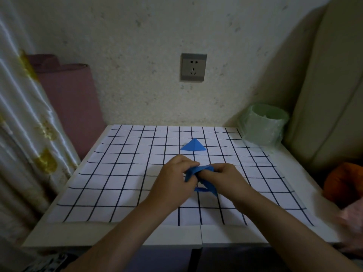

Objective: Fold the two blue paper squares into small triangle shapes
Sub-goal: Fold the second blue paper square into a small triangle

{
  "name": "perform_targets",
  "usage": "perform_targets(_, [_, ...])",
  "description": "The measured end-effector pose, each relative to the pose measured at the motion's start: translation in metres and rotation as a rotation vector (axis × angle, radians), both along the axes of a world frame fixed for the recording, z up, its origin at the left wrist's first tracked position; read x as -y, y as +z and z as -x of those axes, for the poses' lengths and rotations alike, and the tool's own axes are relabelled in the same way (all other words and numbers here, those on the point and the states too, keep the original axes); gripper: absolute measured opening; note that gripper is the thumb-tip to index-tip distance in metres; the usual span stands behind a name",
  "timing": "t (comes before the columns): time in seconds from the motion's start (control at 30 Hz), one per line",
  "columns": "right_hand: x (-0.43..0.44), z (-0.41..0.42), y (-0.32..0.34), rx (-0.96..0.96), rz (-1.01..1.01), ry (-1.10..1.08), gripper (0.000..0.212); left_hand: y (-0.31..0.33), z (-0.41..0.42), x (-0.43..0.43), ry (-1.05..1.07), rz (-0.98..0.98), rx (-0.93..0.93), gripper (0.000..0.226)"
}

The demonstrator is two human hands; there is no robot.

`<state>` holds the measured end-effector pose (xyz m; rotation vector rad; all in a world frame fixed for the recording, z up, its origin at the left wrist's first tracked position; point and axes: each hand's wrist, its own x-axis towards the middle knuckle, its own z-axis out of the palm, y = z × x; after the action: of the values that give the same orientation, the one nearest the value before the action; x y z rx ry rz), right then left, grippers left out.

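**A:** Starting at the left, what do we have?

**B:** We see a pale satin curtain [25, 134] blotched with gold, and a pink rolled mat [72, 107] leaning on the wall beside it. Next comes the white table [117, 234], covered by a checked cloth [117, 173] of dark lines on white.

**A:** And at the centre of our frame?

**B:** A person's left hand [176, 179] and right hand [225, 177] meet over the middle of the cloth, with the blue paper [202, 169] between them. We see the left fingers curled, pinching its upper edge. The right fingers are bent inward, clamped on the same sheet. A lower flap shows beneath the hands, and we cannot tell whether it touches the cloth.

**A:** The other piece?

**B:** The folded blue triangle [193, 145] rests on the cloth just beyond the hands, apart from them, below a grey wall socket [193, 67].

**A:** And to our right?

**B:** A green bin [263, 124] lined with clear plastic stands at the table's far right corner, with a beige cushion [324, 95] beside it and something orange [341, 181] lower down, off the table
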<state>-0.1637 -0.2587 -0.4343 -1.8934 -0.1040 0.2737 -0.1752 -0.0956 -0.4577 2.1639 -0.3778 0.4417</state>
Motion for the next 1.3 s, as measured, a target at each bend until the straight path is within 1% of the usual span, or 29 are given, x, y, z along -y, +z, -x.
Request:
perform_targets(0.1, [0.007,-0.001,0.007,-0.107,-0.031,-0.011,0.020,0.001,-0.002,-0.003,0.052,0.019,-0.028,0.031])
perform_targets(0.2, [0.017,-0.003,0.012,-0.212,-0.156,0.076,0.027,0.001,-0.005,-0.005,0.104,0.084,-0.097,0.026])
perform_targets(0.27, [0.022,-0.003,0.014,-0.173,-0.124,0.132,0.034,0.003,-0.006,-0.005,0.106,0.139,-0.147,0.020])
perform_targets(0.3, [0.022,-0.002,0.014,-0.141,-0.095,0.140,0.033,0.003,-0.006,-0.005,0.102,0.162,-0.169,0.018])
perform_targets(0.43, [0.015,0.002,0.011,-0.021,-0.049,0.122,0.019,0.003,-0.005,-0.003,0.095,0.166,-0.208,0.019])
perform_targets(0.57, [0.009,0.003,0.009,0.074,-0.025,0.057,0.011,0.002,-0.004,-0.002,0.059,0.170,-0.236,0.025])
perform_targets(0.67, [0.008,0.000,0.007,0.082,-0.021,-0.024,0.008,0.002,-0.004,-0.001,0.028,0.198,-0.272,0.026])
perform_targets(0.77, [0.009,-0.003,0.006,0.069,0.061,-0.080,0.006,0.001,-0.005,0.002,0.025,0.268,-0.315,0.027])
perform_targets(0.9, [0.010,-0.006,-0.001,0.017,0.128,-0.124,0.006,0.001,-0.004,0.005,-0.005,0.260,-0.318,0.022])
perform_targets(1.0, [0.009,-0.006,-0.004,0.013,0.098,-0.141,0.007,0.001,-0.003,0.006,-0.013,0.294,-0.348,0.020])
perform_targets(1.13, [0.010,-0.005,-0.001,0.010,0.078,-0.088,0.004,0.004,-0.001,0.004,-0.038,0.339,-0.398,0.023])
perform_targets(1.3, [0.010,-0.006,-0.005,0.028,0.108,-0.141,0.006,0.007,0.001,0.006,-0.066,0.375,-0.483,0.028])
